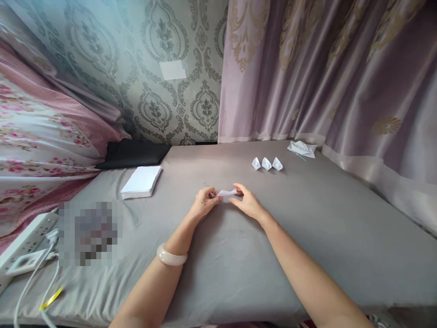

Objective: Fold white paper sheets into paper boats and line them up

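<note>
A small piece of folded white paper [226, 193] is held between my two hands, just above the grey cloth surface. My left hand [205, 201] grips its left end with the fingers closed. At the other end, my right hand [247, 202] pinches the paper between thumb and fingers. Beyond my right hand, 3 folded white paper shapes [266, 164] stand side by side in a row. The exact folds of the held paper are too small to make out.
A stack of white paper [141, 182] lies to the left. Folded white papers [302, 149] rest at the far right near the curtain [273, 68]. A white power strip [29, 241] with cables sits at the left edge, near a blurred-out patch. A black item [134, 154] lies at the back left.
</note>
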`<state>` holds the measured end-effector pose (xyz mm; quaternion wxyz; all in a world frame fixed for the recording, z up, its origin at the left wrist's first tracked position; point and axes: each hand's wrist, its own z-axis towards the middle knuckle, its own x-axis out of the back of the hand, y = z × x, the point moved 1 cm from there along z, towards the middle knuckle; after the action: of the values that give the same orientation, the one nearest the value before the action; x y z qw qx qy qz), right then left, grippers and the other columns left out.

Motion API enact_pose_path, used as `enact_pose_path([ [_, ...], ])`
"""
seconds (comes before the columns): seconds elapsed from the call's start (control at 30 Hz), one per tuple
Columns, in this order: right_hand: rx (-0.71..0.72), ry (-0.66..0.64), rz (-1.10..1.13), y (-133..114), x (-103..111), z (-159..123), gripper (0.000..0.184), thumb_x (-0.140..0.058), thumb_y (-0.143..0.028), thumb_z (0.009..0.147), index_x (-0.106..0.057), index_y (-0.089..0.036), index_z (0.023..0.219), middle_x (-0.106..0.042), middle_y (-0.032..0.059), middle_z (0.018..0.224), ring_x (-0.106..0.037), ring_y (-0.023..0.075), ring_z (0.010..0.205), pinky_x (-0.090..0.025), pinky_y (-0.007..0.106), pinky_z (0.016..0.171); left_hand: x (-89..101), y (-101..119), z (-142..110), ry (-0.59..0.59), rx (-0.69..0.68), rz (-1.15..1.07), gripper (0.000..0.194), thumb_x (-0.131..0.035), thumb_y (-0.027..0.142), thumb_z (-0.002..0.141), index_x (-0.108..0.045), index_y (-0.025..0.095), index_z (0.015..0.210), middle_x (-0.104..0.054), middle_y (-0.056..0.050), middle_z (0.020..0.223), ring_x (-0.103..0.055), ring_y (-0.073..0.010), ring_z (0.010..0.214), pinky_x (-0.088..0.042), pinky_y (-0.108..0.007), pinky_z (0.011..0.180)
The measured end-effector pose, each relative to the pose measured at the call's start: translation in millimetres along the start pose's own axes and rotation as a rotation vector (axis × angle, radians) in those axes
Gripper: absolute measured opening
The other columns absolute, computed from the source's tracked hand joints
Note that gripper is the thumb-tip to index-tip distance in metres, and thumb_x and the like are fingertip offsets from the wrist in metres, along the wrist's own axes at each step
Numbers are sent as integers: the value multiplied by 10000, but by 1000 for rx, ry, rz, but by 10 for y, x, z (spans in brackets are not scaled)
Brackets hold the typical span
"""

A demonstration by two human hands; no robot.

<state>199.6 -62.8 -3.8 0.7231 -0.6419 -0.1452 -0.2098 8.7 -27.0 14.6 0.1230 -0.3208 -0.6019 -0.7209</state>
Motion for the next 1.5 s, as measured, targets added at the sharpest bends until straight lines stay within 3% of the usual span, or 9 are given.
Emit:
enact_pose_path([
  [0.17,-48,-102,307,-254,121,-58,480,-558,-512,843,-560,-182,1192,-676,100,1097,-646,173,935,-507,287,747,-34,113,-62,198,-226,-97,140,-531,313,883,-564,188,831,-644,-32,856,-586,-156,826,-438,-276,804],
  [0.23,-157,-179,675,-361,154,-98,502,-479,-587,869,-601,-183,1141,-676,105,1086,-646,174,919,-499,281,722,-44,158,-114,309,-421,-36,94,-488,231,902,-576,197,891,-656,-68,999,-599,-179,933,-443,-296,836],
  [0.4,-234,-30,704,-475,182,-147,398,-694,-478,739,-673,-168,988,-689,50,857,-626,170,785,-488,292,712,-84,281,-249,218,-663,225,256,-431,109,889,-587,214,1064,-636,-102,1124,-592,-206,962,-440,-342,842],
  [0.53,-111,48,428,-467,232,-132,335,-641,-400,781,-676,-174,1026,-677,27,806,-606,160,744,-481,298,714,-135,409,-286,85,-466,-165,348,-560,138,805,-546,200,1147,-618,-101,1149,-576,-220,1053,-447,-350,909],
  [0.63,-39,57,363,-470,260,-130,391,-658,-354,769,-625,-186,1120,-669,9,822,-603,148,747,-483,287,729,-190,439,-264,31,-202,-535,186,-601,272,835,-606,172,992,-663,-73,973,-617,-181,899,-478,-301,817],
  [0.77,18,99,349,-483,237,-140,411,-625,-351,805,-553,-194,1177,-678,22,881,-620,143,767,-493,284,747,-233,409,-221,64,-43,-801,263,-725,380,744,-627,165,859,-653,-26,822,-585,-128,716,-457,-236,659],
  [0.93,61,180,331,-447,169,-137,354,-648,-343,792,-518,-200,1088,-660,31,863,-641,154,761,-511,289,720,-223,389,-222,215,-62,-847,291,-746,373,733,-623,184,917,-626,-12,827,-563,-109,691,-449,-215,620],
  [1.23,140,228,253,-501,192,-164,142,-638,-324,808,-573,-211,866,-643,12,830,-618,147,762,-496,270,703,-237,366,-254,202,-130,-761,190,-709,321,785,-649,187,905,-654,-31,879,-606,-148,828,-480,-253,760],
  [1.5,199,158,174,-517,183,-185,108,-597,-336,845,-598,-228,834,-658,2,832,-620,156,781,-492,276,719,-151,452,-228,126,67,-989,208,-769,322,706,-652,165,775,-644,-7,840,-571,-116,777,-446,-228,730],
])
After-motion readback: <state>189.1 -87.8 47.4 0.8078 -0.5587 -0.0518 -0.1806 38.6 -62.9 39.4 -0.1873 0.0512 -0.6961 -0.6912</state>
